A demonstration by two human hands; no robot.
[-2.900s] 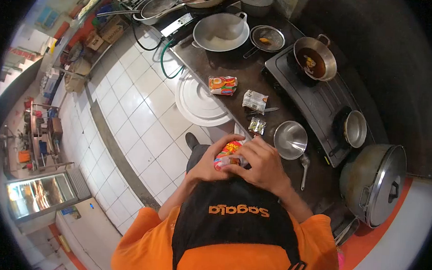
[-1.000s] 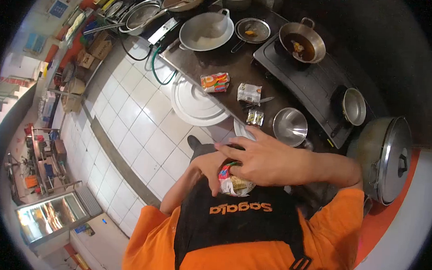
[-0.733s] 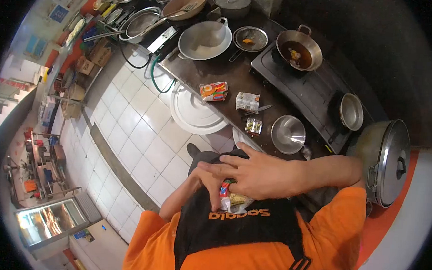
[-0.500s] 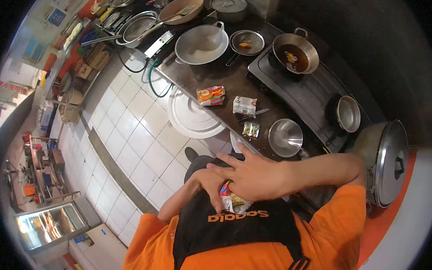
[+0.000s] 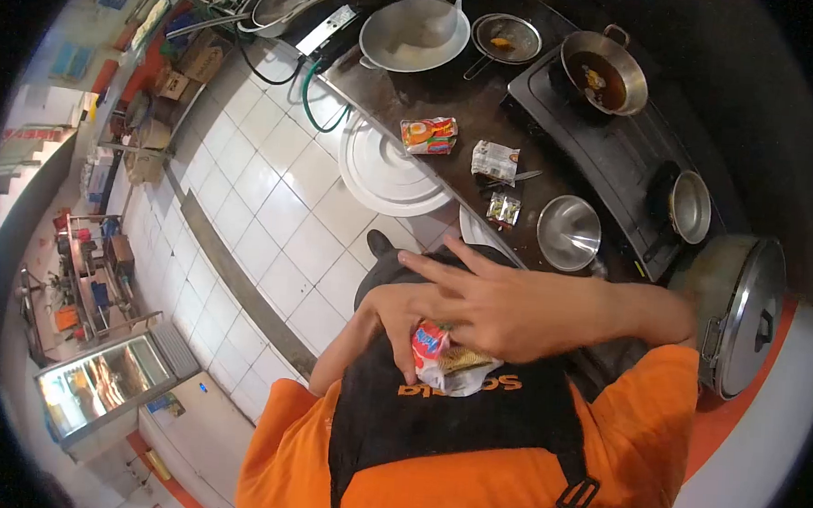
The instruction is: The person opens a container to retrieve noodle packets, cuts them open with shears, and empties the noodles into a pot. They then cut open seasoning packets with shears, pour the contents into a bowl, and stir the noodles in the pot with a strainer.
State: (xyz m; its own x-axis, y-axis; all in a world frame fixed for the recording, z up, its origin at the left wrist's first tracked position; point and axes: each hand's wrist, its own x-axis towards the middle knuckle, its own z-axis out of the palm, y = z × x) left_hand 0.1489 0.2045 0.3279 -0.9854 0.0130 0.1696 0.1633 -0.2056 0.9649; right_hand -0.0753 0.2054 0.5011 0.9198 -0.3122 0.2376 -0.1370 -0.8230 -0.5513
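Note:
An opened instant noodle packet is held against my apron, with a pale noodle block showing at its torn side. My left hand is closed around the packet's left side, thumb down along the wrapper. Across its top lies my right hand, a couple of fingers stretched out to the left and its lower fingers closed at the packet, partly hidden. On the counter ahead are another noodle packet, a whitish wrapper, small seasoning sachets, a knife and a steel bowl.
A gas stove bears a pan of dark oil and a small pan. A wok and a strainer stand farther back. To the right is a large lidded pot; below the counter edge, a white round lid.
My view has shifted, so the counter things sit higher and farther right. More of the packet and noodle block shows between my hands.

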